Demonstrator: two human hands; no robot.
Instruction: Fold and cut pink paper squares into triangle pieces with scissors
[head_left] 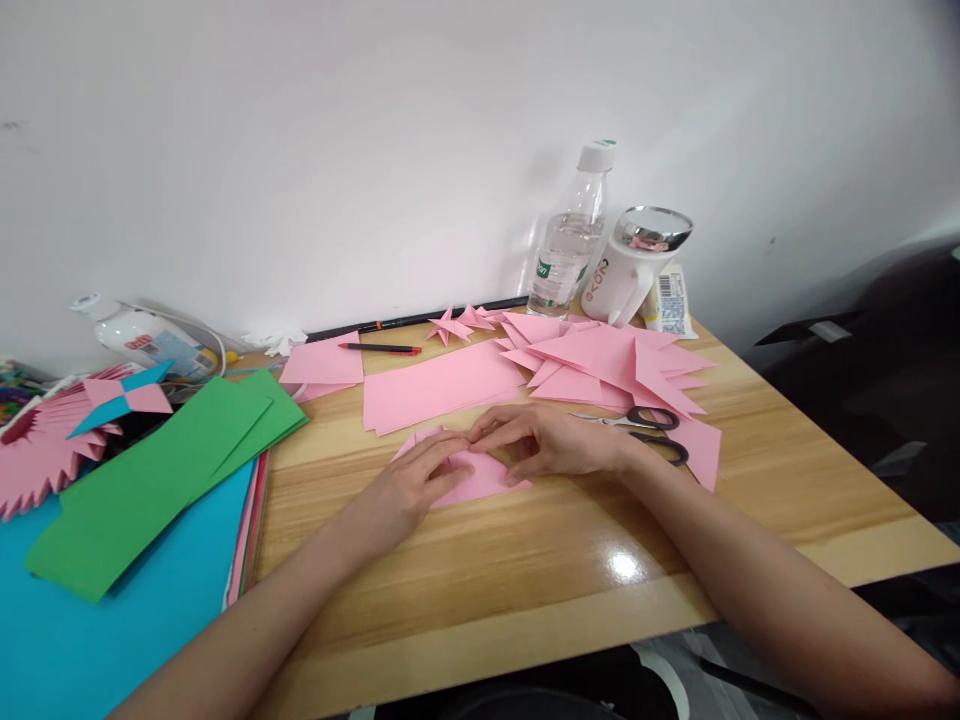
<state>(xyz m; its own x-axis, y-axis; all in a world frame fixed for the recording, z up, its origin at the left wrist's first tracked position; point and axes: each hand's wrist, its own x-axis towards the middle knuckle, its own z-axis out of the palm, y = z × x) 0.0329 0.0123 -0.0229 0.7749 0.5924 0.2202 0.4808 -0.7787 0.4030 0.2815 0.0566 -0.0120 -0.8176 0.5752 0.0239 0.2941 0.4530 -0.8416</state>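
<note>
A small sheet of pink paper (pixel 480 478) lies on the table in front of me, with a fold along its far side. My left hand (pixel 420 478) holds its left part, fingers laid along the fold and thumb on the near side. From the right, my right hand (pixel 544 440) pinches the same paper, its fingertips meeting those of the left hand at the fold. My fingers hide part of the crease. Just beyond my right wrist rests a pair of scissors (pixel 651 420) with black handles.
Behind my hands lie pink paper strips (pixel 442 385), a pile of folded pink pieces (pixel 600 355) and a black pen (pixel 382 348). A water bottle (pixel 566 250) and white mug (pixel 630 265) stand by the wall. Green paper (pixel 150 490) covers part of the blue paper (pixel 172 610) at left.
</note>
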